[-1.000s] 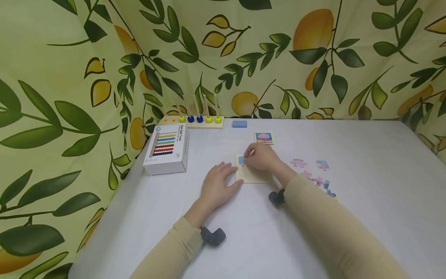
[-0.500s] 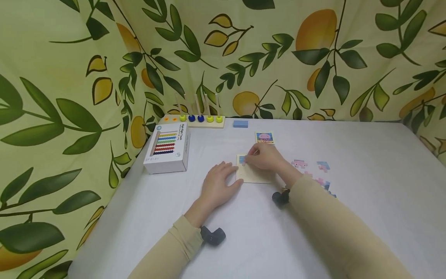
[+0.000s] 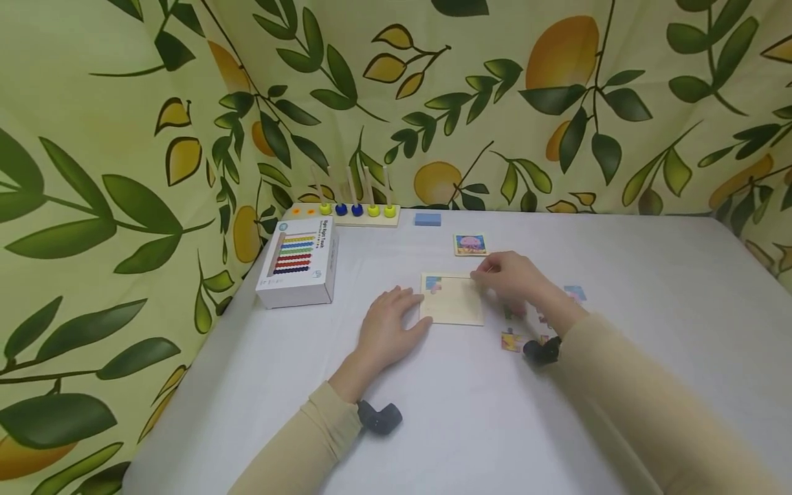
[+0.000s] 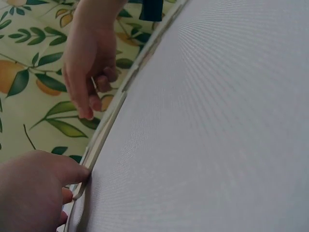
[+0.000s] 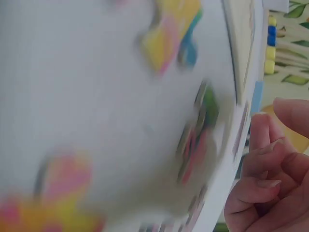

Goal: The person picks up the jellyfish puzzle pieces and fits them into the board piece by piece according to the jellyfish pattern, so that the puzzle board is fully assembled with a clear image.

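Note:
A shallow wooden puzzle tray [image 3: 454, 302] lies on the white table, with a blue and pink jigsaw piece [image 3: 433, 284] in its far left corner. My left hand [image 3: 386, 328] rests at the tray's left edge, fingers spread; the left wrist view shows its thumb [image 4: 77, 171] right at the edge. Over the tray's right side hovers my right hand [image 3: 510, 275], fingers loosely curled and nothing between them. Beneath and beside it lie loose jigsaw pieces [image 3: 511, 342], partly hidden by the hand and wrist. The right wrist view shows several blurred pieces [image 5: 198, 130] on the cloth.
A small picture card [image 3: 470, 245] with a pink figure lies beyond the tray. Farther back are a blue block [image 3: 427, 219] and a peg board with yellow and blue beads [image 3: 365, 221]. A white box [image 3: 297, 268] stands at the left.
My right hand has let go of the piece in the tray's far left corner and moved right to the tray's right side. My left hand stays put.

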`<state>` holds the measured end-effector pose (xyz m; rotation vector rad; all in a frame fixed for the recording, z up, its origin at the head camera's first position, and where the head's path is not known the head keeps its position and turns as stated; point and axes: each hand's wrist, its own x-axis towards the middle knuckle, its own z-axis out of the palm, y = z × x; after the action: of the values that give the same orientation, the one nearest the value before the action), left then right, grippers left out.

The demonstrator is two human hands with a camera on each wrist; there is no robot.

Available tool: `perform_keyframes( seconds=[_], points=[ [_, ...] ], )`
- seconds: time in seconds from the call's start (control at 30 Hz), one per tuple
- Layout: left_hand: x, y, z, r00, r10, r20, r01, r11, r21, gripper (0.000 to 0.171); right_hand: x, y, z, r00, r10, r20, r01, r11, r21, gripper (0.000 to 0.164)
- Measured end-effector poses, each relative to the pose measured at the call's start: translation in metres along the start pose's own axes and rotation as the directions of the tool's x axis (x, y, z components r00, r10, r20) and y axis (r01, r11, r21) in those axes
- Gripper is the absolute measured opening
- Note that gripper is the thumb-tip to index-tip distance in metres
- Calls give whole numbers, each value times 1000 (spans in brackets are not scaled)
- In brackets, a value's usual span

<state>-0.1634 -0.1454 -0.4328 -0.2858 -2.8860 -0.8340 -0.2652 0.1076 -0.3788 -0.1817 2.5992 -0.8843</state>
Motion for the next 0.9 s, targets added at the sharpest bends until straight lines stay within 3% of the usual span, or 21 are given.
perform_keyframes(
  seconds=[0.37,0.9],
  points=[
    [1,1,2,1000,17,-2,-17,1000,22,49,-9,40,-31,997,-32,-64,26,996,-86,41],
    [-1,0,1,1000,-6,-2,6,1000,-6,47,-18,71,-45,997,-18,-80,9,994,-107,42]
  ],
)
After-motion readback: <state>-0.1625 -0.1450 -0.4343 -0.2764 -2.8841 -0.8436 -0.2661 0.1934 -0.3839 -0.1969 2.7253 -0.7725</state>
